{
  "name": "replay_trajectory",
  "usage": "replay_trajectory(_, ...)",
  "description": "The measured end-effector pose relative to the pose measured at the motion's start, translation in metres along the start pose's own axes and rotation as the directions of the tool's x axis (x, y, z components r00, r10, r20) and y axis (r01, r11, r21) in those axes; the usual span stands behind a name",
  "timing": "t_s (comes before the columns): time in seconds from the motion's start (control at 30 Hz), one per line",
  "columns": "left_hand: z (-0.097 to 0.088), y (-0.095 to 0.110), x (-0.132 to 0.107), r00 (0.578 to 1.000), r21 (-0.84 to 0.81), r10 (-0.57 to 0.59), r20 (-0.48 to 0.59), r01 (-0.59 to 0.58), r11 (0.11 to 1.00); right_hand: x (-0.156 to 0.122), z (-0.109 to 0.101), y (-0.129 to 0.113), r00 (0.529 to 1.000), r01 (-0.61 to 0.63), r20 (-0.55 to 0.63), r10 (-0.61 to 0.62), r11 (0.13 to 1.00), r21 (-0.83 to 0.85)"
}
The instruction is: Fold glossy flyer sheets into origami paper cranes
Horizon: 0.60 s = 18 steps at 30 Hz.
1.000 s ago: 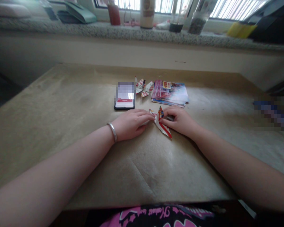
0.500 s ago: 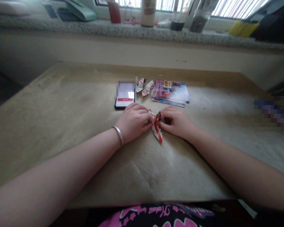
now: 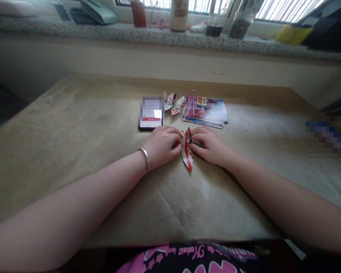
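Note:
A small folded piece of printed paper, white with red stripes and a pointed lower end, stands between my two hands just above the table. My left hand, with a silver bangle at the wrist, pinches its left side. On the other side, my right hand grips the paper's right edge between thumb and fingers. The fingertips partly cover the upper folds. Beyond the hands lie folded paper pieces with similar red and white print.
A phone with a lit screen lies past my left hand. Right of the folded pieces sits a stack of printed sheets. A blurred blue item rests at the table's right edge. Bottles and jars line the windowsill.
The folded paper has turned more upright and its opening looks narrower. Both hands have shifted only slightly and still hold it.

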State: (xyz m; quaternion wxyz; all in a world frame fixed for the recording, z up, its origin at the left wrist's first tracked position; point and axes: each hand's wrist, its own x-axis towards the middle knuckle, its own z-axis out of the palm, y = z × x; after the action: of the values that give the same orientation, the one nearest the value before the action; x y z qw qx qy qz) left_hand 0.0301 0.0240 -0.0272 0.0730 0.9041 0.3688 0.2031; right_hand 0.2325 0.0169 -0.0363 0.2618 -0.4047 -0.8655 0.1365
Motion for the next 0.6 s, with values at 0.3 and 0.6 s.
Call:
replay_trajectory(0.3,0.0010,-0.0036,0.0015,0.999,0.012,-0.027,-0.023,0.028,1.000,0.0046,0.0015,-0.0002,0.992,-0.094,-0.073,0.101,0.990,0.102)
replay_trajectory(0.6,-0.0053,0.0055,-0.0033,0.998,0.194,-0.044,-0.034,0.050,0.980,0.0047,0.0050,-0.0013,0.988,-0.115,-0.094,0.124,0.988,0.103)
